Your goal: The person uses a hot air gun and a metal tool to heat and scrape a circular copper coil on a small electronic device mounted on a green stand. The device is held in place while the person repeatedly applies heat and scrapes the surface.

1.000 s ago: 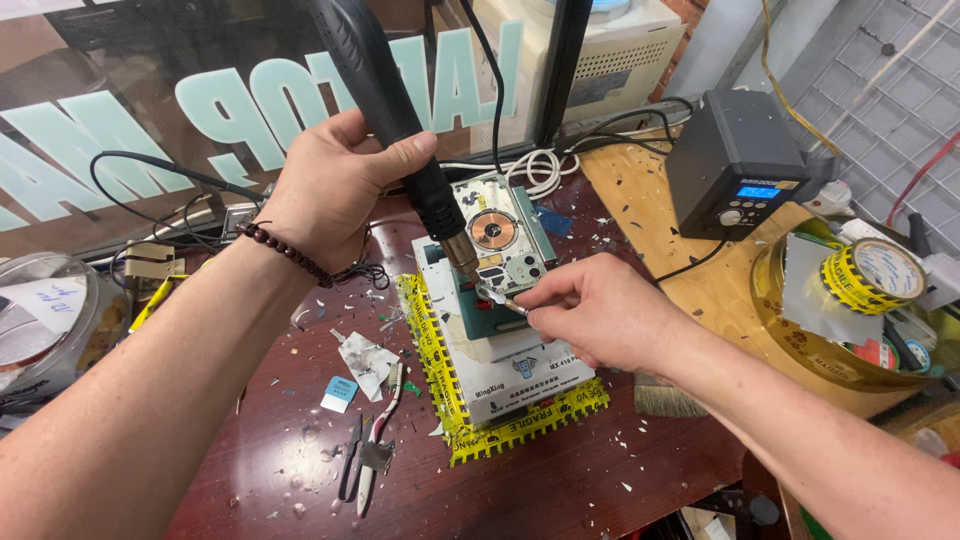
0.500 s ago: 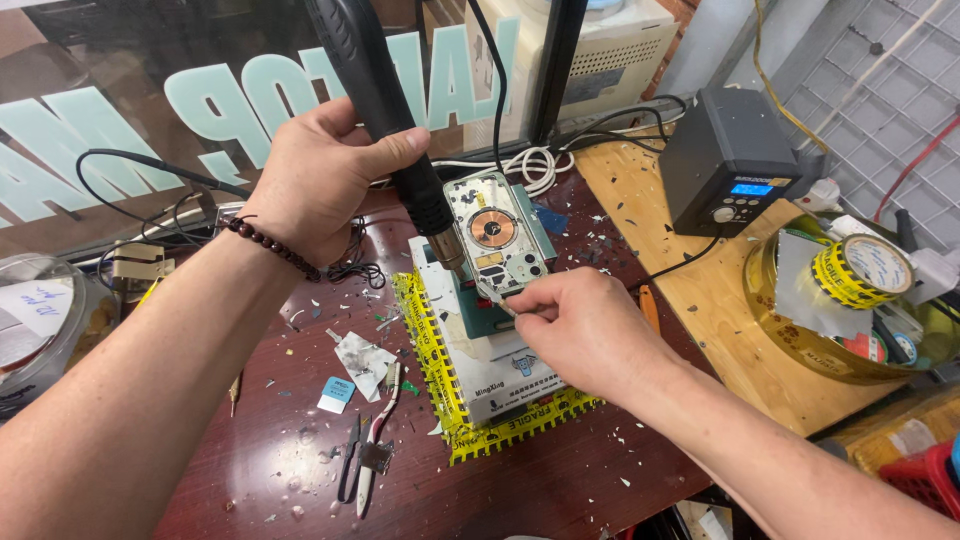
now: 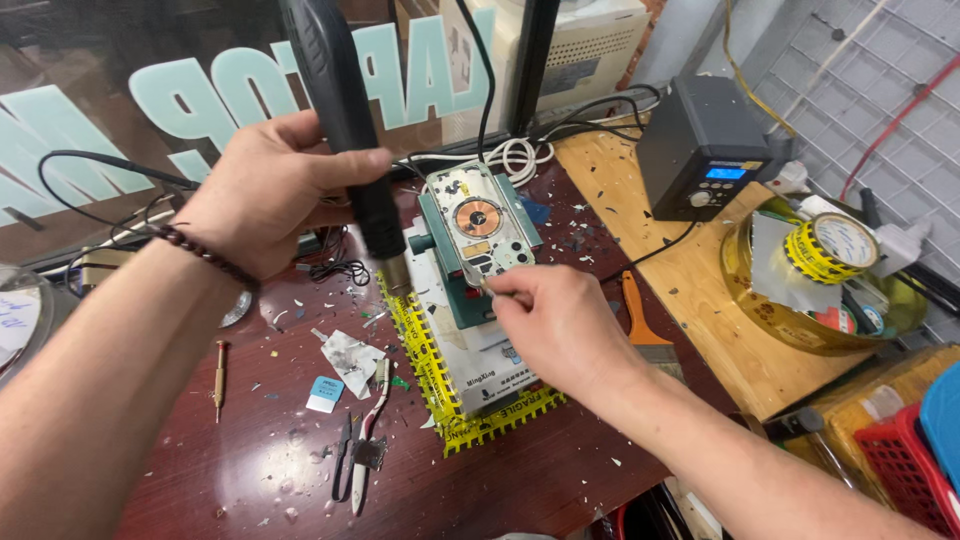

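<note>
Black hot-air gun handle (image 3: 340, 110) gripped in left hand (image 3: 265, 190), fingers wrapped round it, thumb across the front; metal nozzle (image 3: 398, 272) points down, tip just off the left edge of the teal clamp fixture (image 3: 455, 290). Beaded bracelet (image 3: 205, 255) on that wrist

Right hand (image 3: 560, 325) sits at the lower right of the fixture, thumb and forefinger pinched on a thin metal tool (image 3: 490, 288), looks like tweezers, cannot tell for sure. Tool tip touches the lower edge of the opened phone back (image 3: 480, 225)

Phone back lies face-open in the fixture, copper coil (image 3: 478, 216) visible near its top, pale plates below it. Fixture stands on a white box wrapped in yellow tape (image 3: 430, 370), middle of the dark red bench (image 3: 270, 470)

Around it:
- small screwdriver (image 3: 219, 378) left of the box, well apart
- crumpled wrapper (image 3: 350, 358) and blue tab (image 3: 324, 392) between screwdriver and box
- black tweezers (image 3: 342, 468) and a white-handled tool (image 3: 368, 440) lying side by side nearer the camera
- orange-handled brush (image 3: 645, 330) right of the right hand, on the wooden board (image 3: 690, 300)
- black station with blue display (image 3: 703, 145) at the back of the board
- gold tin (image 3: 800, 320) holding a yellow tape roll (image 3: 830, 245), far right
- white cable coil (image 3: 515, 158) behind the fixture

Bench littered with small chips and debris
</note>
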`<state>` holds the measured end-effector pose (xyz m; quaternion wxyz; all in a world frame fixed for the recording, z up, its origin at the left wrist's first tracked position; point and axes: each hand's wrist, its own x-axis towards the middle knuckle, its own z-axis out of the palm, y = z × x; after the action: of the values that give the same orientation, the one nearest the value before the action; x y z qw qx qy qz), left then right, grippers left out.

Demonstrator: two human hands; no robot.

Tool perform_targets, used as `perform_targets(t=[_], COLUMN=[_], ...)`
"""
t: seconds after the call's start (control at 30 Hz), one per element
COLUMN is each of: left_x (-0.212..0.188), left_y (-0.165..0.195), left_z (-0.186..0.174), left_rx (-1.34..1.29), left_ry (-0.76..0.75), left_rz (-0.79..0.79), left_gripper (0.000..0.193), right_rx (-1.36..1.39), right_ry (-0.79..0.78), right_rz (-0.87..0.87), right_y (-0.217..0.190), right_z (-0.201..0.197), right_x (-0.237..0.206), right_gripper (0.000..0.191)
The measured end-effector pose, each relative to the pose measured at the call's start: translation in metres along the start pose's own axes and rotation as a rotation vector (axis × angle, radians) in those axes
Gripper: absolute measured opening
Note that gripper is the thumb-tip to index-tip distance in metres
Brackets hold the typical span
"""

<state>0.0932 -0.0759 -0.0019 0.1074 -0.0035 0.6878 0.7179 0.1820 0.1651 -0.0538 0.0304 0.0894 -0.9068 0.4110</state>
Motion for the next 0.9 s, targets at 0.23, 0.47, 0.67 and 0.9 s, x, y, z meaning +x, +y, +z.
perform_targets(t=[0.23, 0.47, 0.67, 0.9], left_x=[-0.019, -0.018, -0.01, 0.011], left_y=[-0.003, -0.01, -0.01, 0.005], left_z=[-0.024, -0.032, -0.027, -0.004], left_rx=[0.43, 0.154, 0.035, -0.025], left_ry=[0.059, 0.068, 0.026, -0.034], left_rz=[-0.224, -0.236, -0.059, 0.144], left_gripper=[0.035, 0.025, 0.024, 0.024], right_rx=[0.458, 0.49, 0.434, 0.248], right_ry=[-0.168, -0.167, -0.16, -0.071], right_rz=[0.543, 0.536, 0.521, 0.484], right_y=[0.005, 0.005, 0.001, -0.013], right_z=[0.001, 0.009, 0.015, 0.022], right_x=[0.006, 0.004, 0.002, 0.011], right_gripper=[0.04, 0.041, 0.039, 0.035])
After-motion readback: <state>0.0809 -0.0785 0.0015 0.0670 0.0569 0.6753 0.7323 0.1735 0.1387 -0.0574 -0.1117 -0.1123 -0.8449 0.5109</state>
